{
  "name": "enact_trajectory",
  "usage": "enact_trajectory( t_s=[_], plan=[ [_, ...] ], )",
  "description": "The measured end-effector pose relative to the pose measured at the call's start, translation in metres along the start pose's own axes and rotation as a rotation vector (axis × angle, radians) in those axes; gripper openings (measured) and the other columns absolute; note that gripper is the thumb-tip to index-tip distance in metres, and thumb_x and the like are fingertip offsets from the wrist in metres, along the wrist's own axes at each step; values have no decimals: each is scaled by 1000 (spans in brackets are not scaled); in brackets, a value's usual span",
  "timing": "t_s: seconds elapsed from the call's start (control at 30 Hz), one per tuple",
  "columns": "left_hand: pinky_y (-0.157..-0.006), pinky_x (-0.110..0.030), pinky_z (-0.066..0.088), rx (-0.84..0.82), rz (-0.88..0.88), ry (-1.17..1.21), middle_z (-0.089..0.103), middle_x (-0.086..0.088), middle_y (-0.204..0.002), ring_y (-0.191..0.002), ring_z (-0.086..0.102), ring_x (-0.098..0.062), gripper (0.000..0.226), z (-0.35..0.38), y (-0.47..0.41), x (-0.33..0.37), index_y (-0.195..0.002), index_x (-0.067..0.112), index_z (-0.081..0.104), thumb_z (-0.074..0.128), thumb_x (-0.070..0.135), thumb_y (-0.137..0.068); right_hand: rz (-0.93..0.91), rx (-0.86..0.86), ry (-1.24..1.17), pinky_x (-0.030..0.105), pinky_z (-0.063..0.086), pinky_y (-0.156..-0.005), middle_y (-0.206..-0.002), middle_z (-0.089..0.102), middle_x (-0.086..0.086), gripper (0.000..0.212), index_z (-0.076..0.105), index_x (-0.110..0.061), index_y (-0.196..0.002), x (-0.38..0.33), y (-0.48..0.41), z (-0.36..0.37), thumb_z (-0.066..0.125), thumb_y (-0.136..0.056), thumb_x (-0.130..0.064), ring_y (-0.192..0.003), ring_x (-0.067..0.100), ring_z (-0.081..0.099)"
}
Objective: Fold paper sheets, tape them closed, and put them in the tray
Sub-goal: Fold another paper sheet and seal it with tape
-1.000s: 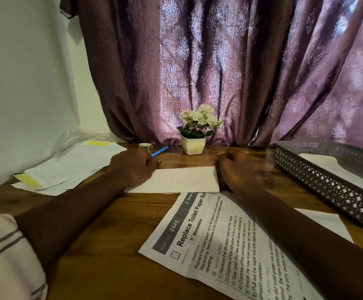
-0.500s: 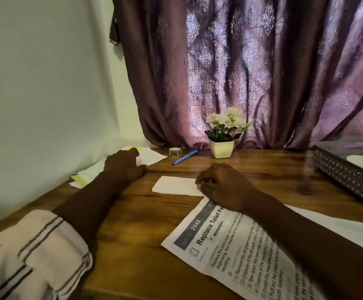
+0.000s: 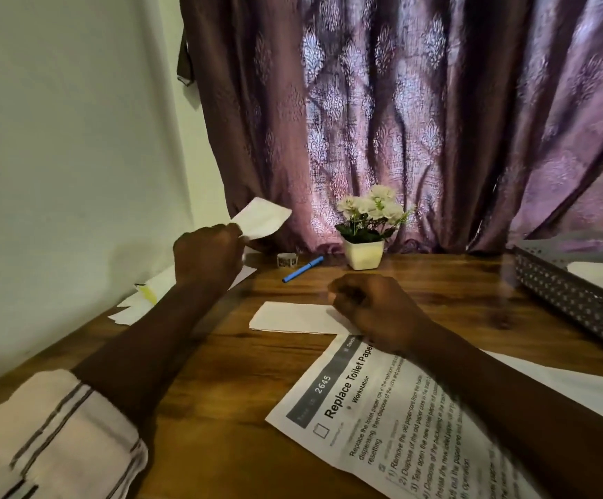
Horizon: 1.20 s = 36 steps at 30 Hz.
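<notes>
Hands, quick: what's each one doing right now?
Left hand: raised, gripping a white sheet.
Right hand: curled at the end of the folded paper on the table; whether it grips cannot be told.

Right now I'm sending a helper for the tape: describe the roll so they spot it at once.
Find the purple curtain behind the table, then the white flower pot at its foot. Left of the pot lies a blue pen, and the tape roll stands just left of the pen. It is the only small, ring-shaped thing there.
</notes>
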State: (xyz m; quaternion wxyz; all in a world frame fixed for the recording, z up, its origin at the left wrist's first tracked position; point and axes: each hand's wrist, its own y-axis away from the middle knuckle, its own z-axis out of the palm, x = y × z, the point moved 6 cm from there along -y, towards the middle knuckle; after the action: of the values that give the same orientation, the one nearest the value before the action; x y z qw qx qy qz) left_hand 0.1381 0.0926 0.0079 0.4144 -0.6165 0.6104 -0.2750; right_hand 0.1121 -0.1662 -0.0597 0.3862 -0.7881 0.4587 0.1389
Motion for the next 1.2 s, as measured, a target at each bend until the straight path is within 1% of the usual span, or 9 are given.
enact_trajectory(
  t_s=[0.2,0.37,0.53,0.7,0.77,0.83,0.9,1.03,1.2],
  plan=[
    [-59,-38,52,328,426,345,75,-5,-85,-71,69,-30,32,-64,24,99,-94,16,75,66,46,-92,161,86,-809,40,57,-71,-98,76,23,46,71,-8,-116,-5,0,-5,65,-91,-46,-83,36,73],
    [-79,-43,50,244,496,492,73,2,-114,-98,67,-24,29,-67,39,132,-107,23,74,56,45,-97,326,190,-1131,54,60,-86,-109,71,30,46,63,-2,-130,22,2,-10,69,-93,-30,-91,40,70],
    [-102,-43,42,27,-12,743,53,2,-141,-127,50,-22,57,-27,30,94,-135,28,54,64,57,-87,498,421,-1209,30,59,-55,-89,79,6,30,60,-14,-130,51,5,-38,60,-101,-22,-70,18,75],
    [-84,-33,50,-538,-688,1568,64,-9,-133,-108,63,-23,59,40,34,85,-140,12,52,75,-1,-87,550,477,-1267,25,57,-52,-76,77,0,12,63,-14,-108,56,13,-52,54,-103,-20,-61,12,72],
    [-82,-41,58,-617,-751,1709,68,-15,-127,-106,68,-29,53,48,40,93,-133,11,57,69,-11,-86,610,531,-1198,28,59,-53,-86,77,5,20,62,-12,-118,60,16,-54,57,-101,-22,-67,16,75],
    [-83,-45,59,-614,-767,1771,69,-14,-120,-104,69,-32,50,44,42,97,-128,14,58,67,-13,-87,703,603,-975,45,63,-79,-120,71,11,61,46,-16,-144,72,22,-57,68,-89,-32,-99,29,73],
    [-88,-48,59,-596,-688,1695,70,-17,-119,-103,69,-32,51,40,41,97,-130,13,59,70,-12,-86,787,746,-383,60,46,-106,-150,45,14,106,16,-21,-159,76,33,-78,74,-72,-38,-132,38,51],
    [-90,-49,60,-567,-560,1535,70,-13,-118,-100,70,-27,54,40,41,95,-124,15,60,80,-7,-79,350,898,425,55,12,-123,-170,11,14,102,10,-19,-163,21,33,-108,71,-83,-36,-157,34,11],
    [-65,-26,60,-618,-459,1576,72,-13,-103,-84,70,-16,46,35,41,101,-108,19,64,80,-10,-76,-18,209,216,50,33,-120,-156,45,2,89,32,-37,-155,2,13,-52,61,-82,-78,-144,23,42]
  ],
)
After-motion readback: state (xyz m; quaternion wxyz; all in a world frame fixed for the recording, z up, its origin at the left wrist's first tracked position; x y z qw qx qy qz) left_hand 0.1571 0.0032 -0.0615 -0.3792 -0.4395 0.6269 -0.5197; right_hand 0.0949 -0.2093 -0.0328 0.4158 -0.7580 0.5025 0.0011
